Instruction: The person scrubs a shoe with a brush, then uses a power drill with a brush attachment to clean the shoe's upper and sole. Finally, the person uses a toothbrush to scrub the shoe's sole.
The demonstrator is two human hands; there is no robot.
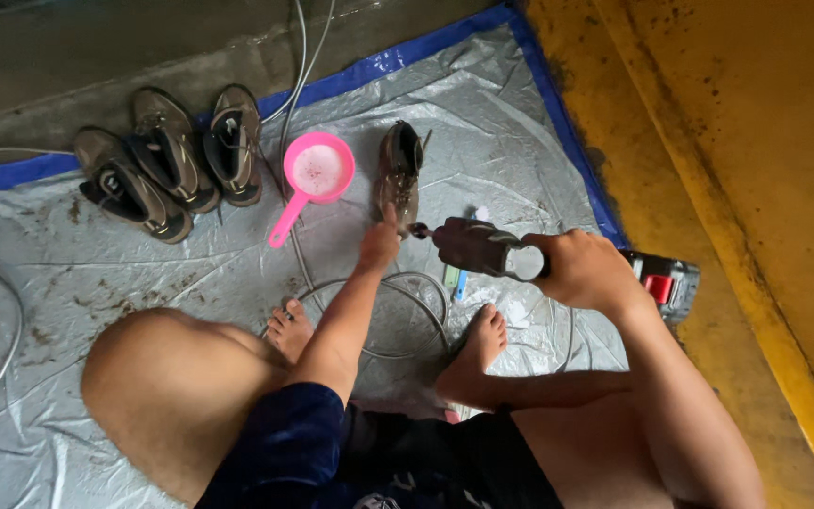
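My right hand (588,271) grips a cordless power drill (482,248) with a red-and-black battery pack (668,283) at its base. The drill's nose points left at a muddy brown boot (398,170) lying on a grey tarp (190,273). My left hand (379,245) reaches forward and rests its fingers on the near end of that boot, right beside the drill's tip. I am squatting, with both bare feet (479,349) on the tarp.
Three more brown boots (167,155) lie in a row at the back left. A pink plastic scoop (313,174) sits beside the held boot. Grey hoses loop over the tarp near my feet. A yellow painted surface (737,188) borders the tarp's blue edge on the right.
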